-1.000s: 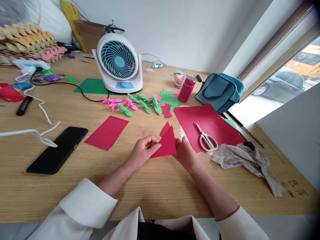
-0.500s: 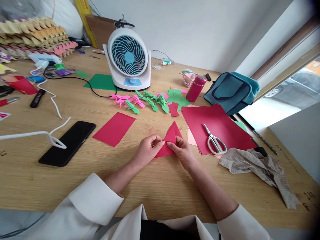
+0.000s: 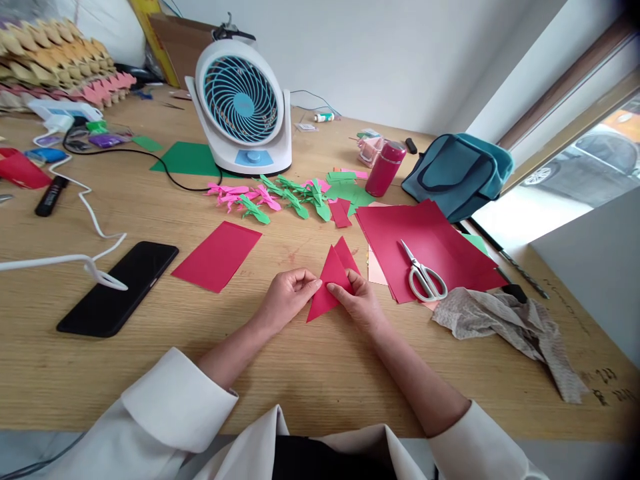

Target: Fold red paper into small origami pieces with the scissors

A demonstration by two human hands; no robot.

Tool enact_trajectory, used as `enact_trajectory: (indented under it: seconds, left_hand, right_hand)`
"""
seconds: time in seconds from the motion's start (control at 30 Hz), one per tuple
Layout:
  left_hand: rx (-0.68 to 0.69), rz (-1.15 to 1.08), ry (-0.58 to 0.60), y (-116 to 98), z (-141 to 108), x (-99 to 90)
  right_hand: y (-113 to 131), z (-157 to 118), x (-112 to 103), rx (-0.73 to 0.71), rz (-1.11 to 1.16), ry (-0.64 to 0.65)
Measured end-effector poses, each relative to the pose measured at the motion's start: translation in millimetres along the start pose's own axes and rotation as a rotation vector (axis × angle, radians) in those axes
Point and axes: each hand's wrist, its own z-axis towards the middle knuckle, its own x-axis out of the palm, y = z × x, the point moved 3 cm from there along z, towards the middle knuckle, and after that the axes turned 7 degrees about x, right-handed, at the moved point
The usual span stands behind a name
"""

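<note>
A folded sheet of red paper (image 3: 327, 272) with two pointed, overlapping flaps is held just above the table, in front of my body. My right hand (image 3: 364, 303) grips its right side, thumb on the front and fingers behind. At the left edge, my left hand (image 3: 293, 298) is closed in a pinch, thumb and forefinger on the paper's border. Right of my hands, white-handled scissors (image 3: 424, 279) lie on a stack of large red sheets (image 3: 395, 230). A red paper rectangle (image 3: 217, 257) lies flat to the left of my hands.
Pink and green folded paper figures (image 3: 295, 199) lie beyond my hands, before a white fan (image 3: 243, 100). A black phone (image 3: 120, 287) and white cable are at left. A red bottle (image 3: 386, 170), a teal bag (image 3: 457, 175) and a crumpled cloth (image 3: 500, 323) stand or lie at right.
The folded red paper has turned, and its two points now stand apart with a gap between them. My left pinch has shifted slightly off the front face to the edge. The view has shifted slightly.
</note>
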Motion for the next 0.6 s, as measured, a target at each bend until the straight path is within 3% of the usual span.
enact_trajectory:
  seconds: [0.3, 0.6]
  left_hand:
    - [0.044, 0.076, -0.053, -2.9, 0.5, -0.1]
    - [-0.041, -0.038, -0.060, 2.9, -0.1, 1.7]
  right_hand:
    - [-5.0, 1.4, -1.4, -0.033, -0.004, 0.022]
    - [-6.6, 0.9, -2.8, -0.044, 0.010, -0.008]
